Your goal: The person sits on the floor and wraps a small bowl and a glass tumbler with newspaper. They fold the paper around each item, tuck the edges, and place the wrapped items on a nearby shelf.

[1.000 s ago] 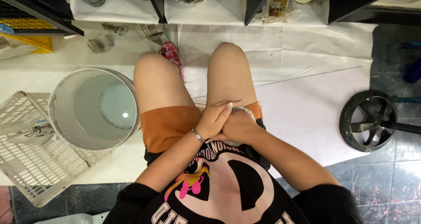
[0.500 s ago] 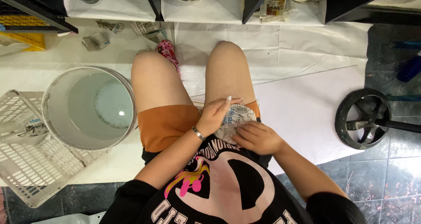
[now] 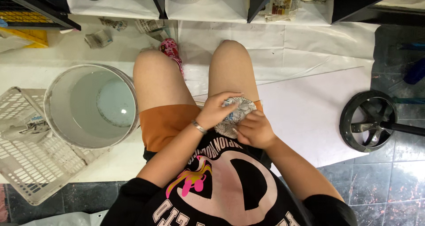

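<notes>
- Head view: crumpled newspaper ball (image 3: 234, 115) sits in the lap, clamped between both hands: left hand (image 3: 217, 111) fingers curled over top, right hand (image 3: 254, 131) gripping underneath.
- Newspaper scraps (image 3: 99, 38) lie on the white floor sheet, grey bucket (image 3: 90, 106) beside the left knee.

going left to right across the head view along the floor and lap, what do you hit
white plastic basket → grey bucket → left hand → newspaper-wrapped bundle → right hand → white sheet → black wheel-like base
</notes>
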